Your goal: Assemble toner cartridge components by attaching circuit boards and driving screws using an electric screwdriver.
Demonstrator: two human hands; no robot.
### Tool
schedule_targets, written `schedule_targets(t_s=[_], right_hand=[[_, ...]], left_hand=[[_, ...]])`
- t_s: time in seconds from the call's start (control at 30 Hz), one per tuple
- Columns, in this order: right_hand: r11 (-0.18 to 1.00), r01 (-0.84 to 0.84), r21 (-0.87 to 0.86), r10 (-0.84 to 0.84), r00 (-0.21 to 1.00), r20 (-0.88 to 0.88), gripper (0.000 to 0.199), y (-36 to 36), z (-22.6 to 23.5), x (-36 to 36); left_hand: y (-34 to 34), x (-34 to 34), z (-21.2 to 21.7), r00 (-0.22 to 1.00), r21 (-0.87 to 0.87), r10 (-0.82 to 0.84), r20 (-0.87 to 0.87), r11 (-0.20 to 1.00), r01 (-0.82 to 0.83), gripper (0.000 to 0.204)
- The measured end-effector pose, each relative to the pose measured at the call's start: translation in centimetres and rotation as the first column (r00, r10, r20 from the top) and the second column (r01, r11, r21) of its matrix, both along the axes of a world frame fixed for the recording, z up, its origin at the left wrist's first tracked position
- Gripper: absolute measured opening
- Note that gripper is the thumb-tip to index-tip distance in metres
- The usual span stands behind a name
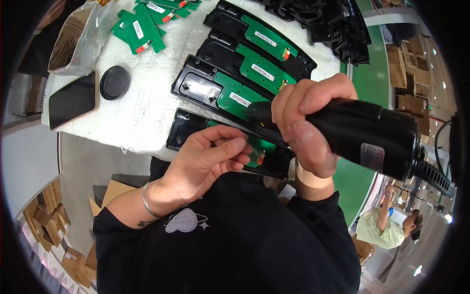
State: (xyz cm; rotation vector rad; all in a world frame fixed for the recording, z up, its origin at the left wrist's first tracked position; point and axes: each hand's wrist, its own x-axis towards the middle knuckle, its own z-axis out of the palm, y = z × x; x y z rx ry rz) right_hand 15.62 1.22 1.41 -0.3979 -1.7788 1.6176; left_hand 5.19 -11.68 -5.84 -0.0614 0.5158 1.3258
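Note:
My right hand [306, 127] grips a black electric screwdriver [364, 134], its tip pointing down at a green circuit board [259, 147] set in a black plastic housing [183, 128] at the near table edge. My left hand [208, 159] rests on that housing, fingers pinched together over the board; whether they hold a screw is hidden. Three more black housings with green boards lie in a row beyond, the nearest one [205, 85] showing a silver patch.
The white table [142, 108] also bears loose green circuit boards [139, 29], a round black lid [114, 82], a phone [72, 100], a clear bag over a cardboard box [78, 39] and a pile of black plastic parts [333, 22]. Another person [387, 223] stands at lower right.

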Motion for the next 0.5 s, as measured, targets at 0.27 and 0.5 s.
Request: schedule_targets(t_s=[0.27, 0.5], right_hand=[[0.963, -0.248, 0.106, 0.269, 0.88, -0.391, 0.026, 0.7, 4.6, 2.5], [0.98, -0.168, 0.11, 0.2, 0.817, -0.541, 0.027, -0.6, 4.2, 2.5]], left_hand=[[0.8, 0.1, 0.6, 0.998, -0.091, 0.038, 0.042, 0.995, -0.034, 0.02], [0.8, 0.1, -0.1, 0.995, 0.005, 0.024, 0.098, 1.0, -0.025, 0.018]])
